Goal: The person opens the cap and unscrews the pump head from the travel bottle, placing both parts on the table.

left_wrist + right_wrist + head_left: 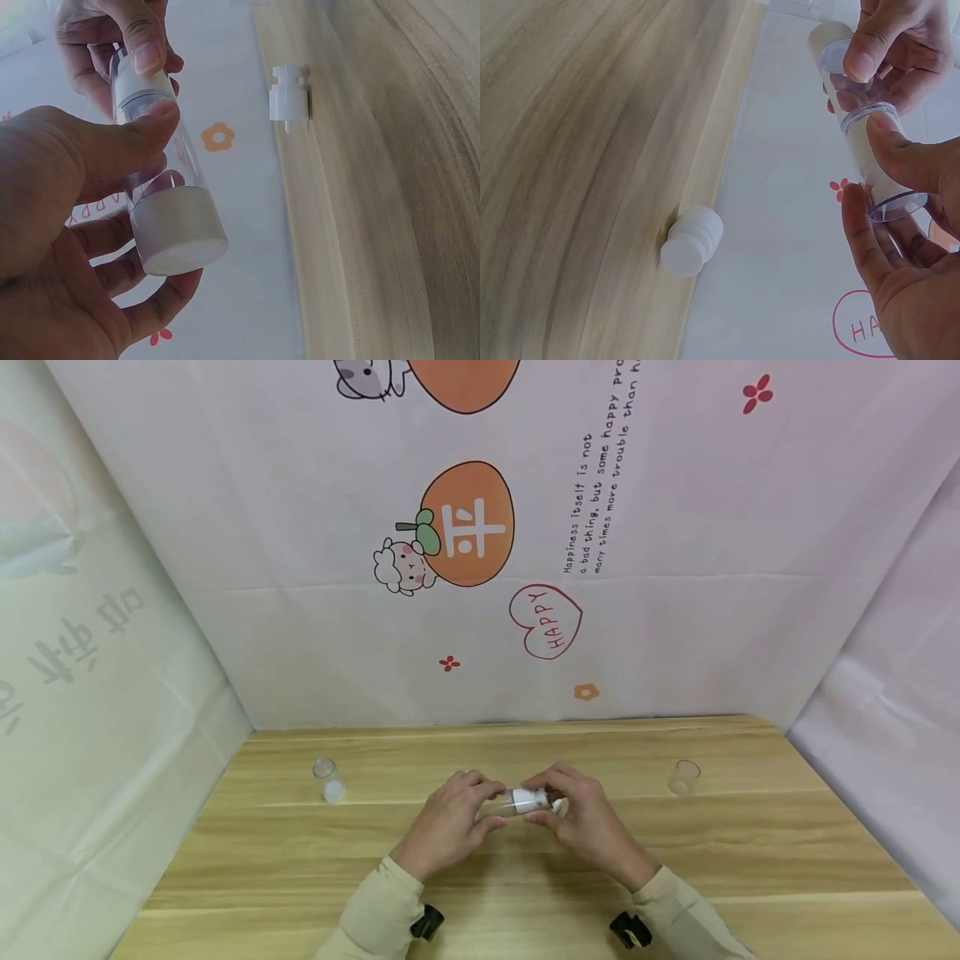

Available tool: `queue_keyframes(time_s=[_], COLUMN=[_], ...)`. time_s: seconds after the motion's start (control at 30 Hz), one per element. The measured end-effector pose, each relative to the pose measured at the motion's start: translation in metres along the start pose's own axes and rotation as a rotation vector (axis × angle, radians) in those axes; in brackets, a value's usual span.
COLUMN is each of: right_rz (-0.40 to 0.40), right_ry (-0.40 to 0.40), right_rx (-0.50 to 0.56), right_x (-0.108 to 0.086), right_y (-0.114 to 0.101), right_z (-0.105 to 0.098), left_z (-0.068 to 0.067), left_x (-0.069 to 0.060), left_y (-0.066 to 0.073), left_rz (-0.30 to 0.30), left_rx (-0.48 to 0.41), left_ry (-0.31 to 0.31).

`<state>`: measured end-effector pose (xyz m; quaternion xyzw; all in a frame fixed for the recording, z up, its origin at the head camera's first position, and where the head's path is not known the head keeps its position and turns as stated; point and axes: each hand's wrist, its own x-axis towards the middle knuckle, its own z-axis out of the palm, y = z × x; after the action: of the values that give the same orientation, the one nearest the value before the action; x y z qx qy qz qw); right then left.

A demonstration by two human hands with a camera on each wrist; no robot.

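A clear cylindrical pump bottle (187, 165) with a white base is held at a slant between both hands above the table. My left hand (450, 820) grips its clear body near the white base, thumb along the side. My right hand (588, 818) pinches the other end, around the white inner sleeve (877, 161) beneath a clear collar. In the left wrist view, the right fingers (142, 37) partly hide that end. A small white pump head (289, 101) sits on the table, partly hidden by the right hand in the head view.
On the left of the wooden table (262, 860) stands a small clear container (325, 768) with a white part at its bottom. A clear cup-like cap (684, 778) is at the right. Printed white cloth (300, 527) rises behind the table and along both sides.
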<state>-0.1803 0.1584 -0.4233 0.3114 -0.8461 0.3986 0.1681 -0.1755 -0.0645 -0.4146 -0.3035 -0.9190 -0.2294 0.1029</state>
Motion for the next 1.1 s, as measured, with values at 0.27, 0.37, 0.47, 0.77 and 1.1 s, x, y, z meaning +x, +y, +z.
queue_keyframes(time_s=[0.27,0.37,0.47,0.77,1.1], right_rz=[0.005,0.011,0.02,0.031,0.069], right_ry=[0.005,0.004,0.008,0.015,-0.021], right_rx=[0.015,0.017,0.017,0.015,0.041], right_x=[-0.0001,-0.0002,-0.0003,0.0011,0.0016], right_y=[-0.0003,-0.0003,-0.0005,-0.0024,-0.0046], right_z=[0.0,-0.0001,0.0,-0.0006,-0.0026], left_z=[-0.001,-0.0015,-0.0021,-0.0031,-0.0042], left_x=[-0.001,-0.001,-0.0007,0.0005,0.0], left_y=[-0.0003,0.0,0.0005,0.0008,0.0015], left_rz=[0.014,0.018,0.02,0.008,0.028], left_rx=[0.007,0.014,0.021,0.033,0.098], left_ry=[0.01,0.011,0.012,0.015,0.02])
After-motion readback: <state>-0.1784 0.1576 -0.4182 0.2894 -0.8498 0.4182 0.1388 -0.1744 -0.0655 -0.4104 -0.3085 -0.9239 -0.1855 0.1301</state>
